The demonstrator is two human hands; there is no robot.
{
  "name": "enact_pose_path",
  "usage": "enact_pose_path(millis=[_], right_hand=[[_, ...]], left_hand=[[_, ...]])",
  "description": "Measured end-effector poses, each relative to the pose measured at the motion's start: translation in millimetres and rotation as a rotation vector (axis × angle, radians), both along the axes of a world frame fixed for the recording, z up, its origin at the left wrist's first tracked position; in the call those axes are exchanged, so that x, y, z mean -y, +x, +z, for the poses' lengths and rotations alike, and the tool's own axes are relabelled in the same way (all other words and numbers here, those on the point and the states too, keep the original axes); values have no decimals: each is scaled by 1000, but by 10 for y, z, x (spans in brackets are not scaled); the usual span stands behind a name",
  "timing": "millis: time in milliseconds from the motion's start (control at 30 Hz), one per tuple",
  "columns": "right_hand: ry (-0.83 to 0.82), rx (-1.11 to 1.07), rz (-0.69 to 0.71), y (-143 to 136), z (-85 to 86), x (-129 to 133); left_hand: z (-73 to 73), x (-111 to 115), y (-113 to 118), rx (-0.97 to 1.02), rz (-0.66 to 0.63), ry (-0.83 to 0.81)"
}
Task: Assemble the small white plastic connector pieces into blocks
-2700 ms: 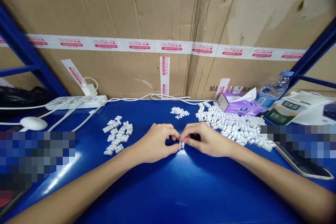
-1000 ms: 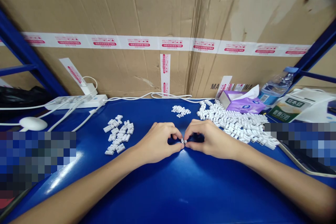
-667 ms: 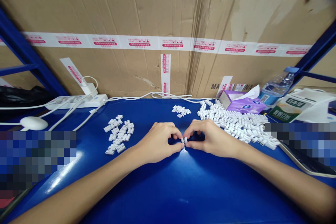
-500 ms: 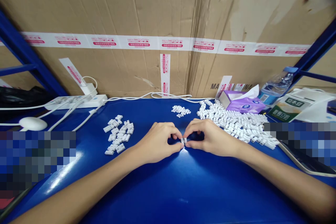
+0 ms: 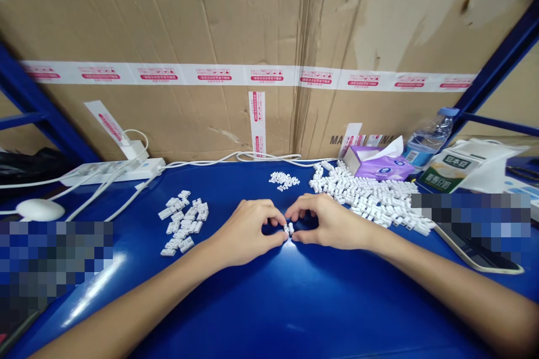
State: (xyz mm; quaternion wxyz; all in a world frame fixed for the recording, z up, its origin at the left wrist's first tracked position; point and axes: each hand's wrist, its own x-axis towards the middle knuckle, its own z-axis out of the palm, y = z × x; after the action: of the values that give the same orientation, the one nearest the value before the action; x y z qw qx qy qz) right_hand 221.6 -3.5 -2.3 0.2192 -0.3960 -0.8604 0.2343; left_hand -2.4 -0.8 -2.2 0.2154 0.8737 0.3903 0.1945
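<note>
So that it sits steady, presumably, the left hand (image 5: pixel 249 233) pinches a small white plastic piece (image 5: pixel 286 229) below centre; the right hand (image 5: pixel 329 222) has slightly parted fingers, hold unclear.

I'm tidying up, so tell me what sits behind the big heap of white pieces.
Behind the heap is a purple tissue pack, with a plastic bottle on its right and cardboard farther back. What the pack covers cannot be seen.

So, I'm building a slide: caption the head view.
Left hand and right hand meet at small white parts over a blue table, near piles of white pieces.
</note>
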Motion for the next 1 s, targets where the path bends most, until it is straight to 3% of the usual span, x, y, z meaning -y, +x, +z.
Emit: enact_pose_path(millis=[233,400,567,767,1000], right_hand=[[147,120,52,107,-31,-36],[94,204,36,82,-102,40],[45,268,7,6,-121,113],[43,355,-7,-45,-108,143],[52,337,-16,-46,-117,151]], left_hand=[[22,-56,-49,28,-37,-31],[23,-134,-107,13,20,60],[-136,-171,-132,-127,107,235],[-195,-150,-93,-330,129,182],[-197,-147,-83,-362,145,200]])
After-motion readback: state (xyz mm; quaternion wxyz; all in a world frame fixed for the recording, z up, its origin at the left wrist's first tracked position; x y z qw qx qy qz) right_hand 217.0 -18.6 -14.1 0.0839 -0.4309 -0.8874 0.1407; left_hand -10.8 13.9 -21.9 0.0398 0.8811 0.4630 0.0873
